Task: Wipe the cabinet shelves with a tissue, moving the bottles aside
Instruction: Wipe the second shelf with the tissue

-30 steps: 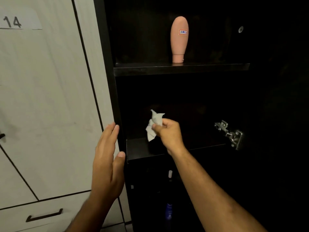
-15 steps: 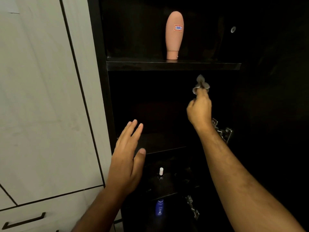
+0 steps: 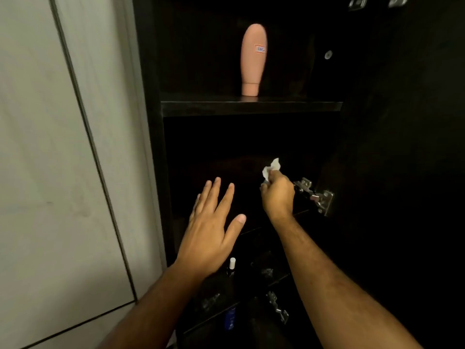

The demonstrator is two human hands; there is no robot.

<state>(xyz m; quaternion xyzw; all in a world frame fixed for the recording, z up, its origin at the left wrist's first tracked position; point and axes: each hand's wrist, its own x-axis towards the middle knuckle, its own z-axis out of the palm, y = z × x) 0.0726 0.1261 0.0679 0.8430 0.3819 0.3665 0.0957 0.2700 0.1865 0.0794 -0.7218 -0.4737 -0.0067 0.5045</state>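
A pale pink bottle (image 3: 253, 59) stands upside down on its cap on the upper shelf (image 3: 251, 108) of the dark cabinet. My right hand (image 3: 277, 195) is shut on a crumpled white tissue (image 3: 271, 169), held inside the middle compartment near its right side. My left hand (image 3: 210, 230) is open with fingers spread, hovering in front of the middle shelf's left part and holding nothing. Below, a small bottle with a white cap (image 3: 232, 266) stands on a lower shelf, and a blue bottle (image 3: 230, 318) sits lower still.
A metal hinge (image 3: 315, 195) sticks out at the right, just beside my right hand. The open dark door (image 3: 402, 172) fills the right side. Pale closed cabinet panels (image 3: 63, 172) lie to the left. Another hinge (image 3: 278, 307) shows low down.
My right hand with the tissue went up toward the underside of the upper shelf, then came back down to the right part of the middle compartment. My left hand moved rightward, in front of the shelf.
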